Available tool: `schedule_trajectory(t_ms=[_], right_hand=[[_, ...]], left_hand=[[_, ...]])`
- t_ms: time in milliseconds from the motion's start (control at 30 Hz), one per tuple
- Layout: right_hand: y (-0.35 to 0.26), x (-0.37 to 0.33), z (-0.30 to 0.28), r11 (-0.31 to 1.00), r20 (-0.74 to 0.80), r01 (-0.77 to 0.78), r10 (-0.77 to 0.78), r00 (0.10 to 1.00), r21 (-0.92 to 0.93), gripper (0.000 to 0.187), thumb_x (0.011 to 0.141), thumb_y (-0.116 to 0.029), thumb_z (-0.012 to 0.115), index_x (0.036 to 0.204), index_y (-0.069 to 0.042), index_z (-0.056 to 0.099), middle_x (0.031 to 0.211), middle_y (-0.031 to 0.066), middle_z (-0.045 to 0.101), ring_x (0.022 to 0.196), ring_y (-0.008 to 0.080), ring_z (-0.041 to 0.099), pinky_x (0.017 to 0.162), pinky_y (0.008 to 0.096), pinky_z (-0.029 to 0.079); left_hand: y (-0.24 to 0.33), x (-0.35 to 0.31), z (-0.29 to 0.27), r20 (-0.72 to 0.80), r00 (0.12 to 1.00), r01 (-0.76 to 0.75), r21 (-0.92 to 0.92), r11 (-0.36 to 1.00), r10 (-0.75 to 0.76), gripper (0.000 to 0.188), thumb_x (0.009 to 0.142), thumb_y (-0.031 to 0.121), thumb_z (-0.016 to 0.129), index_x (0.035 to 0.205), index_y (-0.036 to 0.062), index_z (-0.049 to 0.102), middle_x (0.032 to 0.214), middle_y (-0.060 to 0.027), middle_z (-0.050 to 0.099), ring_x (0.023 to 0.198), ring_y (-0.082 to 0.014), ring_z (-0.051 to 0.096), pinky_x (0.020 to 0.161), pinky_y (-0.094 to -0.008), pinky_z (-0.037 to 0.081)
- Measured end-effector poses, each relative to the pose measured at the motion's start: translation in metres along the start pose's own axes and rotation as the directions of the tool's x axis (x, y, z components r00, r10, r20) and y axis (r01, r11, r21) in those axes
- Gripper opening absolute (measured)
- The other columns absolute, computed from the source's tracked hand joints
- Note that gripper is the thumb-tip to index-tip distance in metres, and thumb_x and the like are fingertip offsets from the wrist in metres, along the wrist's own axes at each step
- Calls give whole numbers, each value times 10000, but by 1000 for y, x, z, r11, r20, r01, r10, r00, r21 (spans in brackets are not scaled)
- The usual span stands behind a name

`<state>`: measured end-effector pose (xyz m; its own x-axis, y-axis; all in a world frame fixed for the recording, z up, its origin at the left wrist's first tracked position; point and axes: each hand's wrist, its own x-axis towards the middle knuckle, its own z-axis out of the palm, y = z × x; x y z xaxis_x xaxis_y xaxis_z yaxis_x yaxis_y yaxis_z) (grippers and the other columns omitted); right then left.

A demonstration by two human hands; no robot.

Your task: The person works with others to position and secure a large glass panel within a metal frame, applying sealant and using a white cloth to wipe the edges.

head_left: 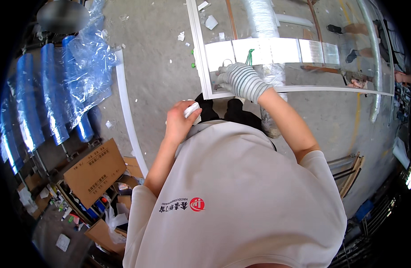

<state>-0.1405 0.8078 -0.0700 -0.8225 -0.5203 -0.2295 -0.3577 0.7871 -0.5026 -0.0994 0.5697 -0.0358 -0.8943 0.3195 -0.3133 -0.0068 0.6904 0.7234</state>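
Note:
My left hand [182, 119] is bare and closed around a crumpled white wad [192, 110], held just below the near left corner of a glass panel in a white frame [197, 53]. My right hand [241, 80] wears a grey striped glove and rests flat on the glass at that corner, close to the lower frame bar. A reflective silver strip [277, 50] crosses the panel above the glove, with a small green loop [249, 56] on it. My pale shirt fills the lower middle of the view.
Blue film-wrapped bars [49, 98] and loose clear plastic lie at the left. A white strip [127, 111] curves along the concrete floor. Cardboard boxes [96, 172] sit at lower left, wooden frames [350, 172] at right. Another person's feet [348, 31] show beyond the panel.

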Motion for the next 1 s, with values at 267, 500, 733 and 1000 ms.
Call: schedule_trajectory(t_ms=[267, 500, 733, 1000], right_hand=[[-3, 6, 1, 990, 50, 113, -117, 992, 86, 186, 797, -204, 550, 913, -108, 661, 812, 117, 636, 781, 288, 604, 756, 384, 469], [-2, -23, -5, 979, -132, -21, 48, 990, 200, 142, 775, -183, 564, 865, -120, 654, 798, 74, 601, 780, 247, 593, 712, 360, 479], [-26, -18, -1, 997, -107, 53, -59, 993, -53, 173, 803, -179, 507, 885, -104, 640, 804, 92, 597, 803, 264, 590, 690, 378, 482], [-7, -28, -2, 980, -182, 179, -191, 965, -82, 186, 760, -107, 514, 915, -95, 614, 867, 67, 590, 841, 238, 574, 769, 360, 464]], left_hand=[[4, -1, 1, -4, 1000, 12, -30, 999, -12, 258, 737, 163, 691, 927, 3, 623, 891, -152, 623, 792, -278, 611, 708, -318, 473], [7, 0, -1, -50, 994, -99, -15, 995, 99, 226, 730, 135, 685, 909, 12, 622, 853, -144, 608, 763, -299, 591, 683, -332, 466], [16, 5, 4, -32, 988, -150, 0, 989, 150, 231, 708, 120, 692, 899, 12, 620, 839, -141, 603, 773, -305, 578, 688, -349, 461], [13, 6, 6, -27, 990, -137, 27, 990, 138, 243, 705, 127, 695, 900, 5, 619, 846, -138, 601, 796, -316, 574, 699, -362, 460]])
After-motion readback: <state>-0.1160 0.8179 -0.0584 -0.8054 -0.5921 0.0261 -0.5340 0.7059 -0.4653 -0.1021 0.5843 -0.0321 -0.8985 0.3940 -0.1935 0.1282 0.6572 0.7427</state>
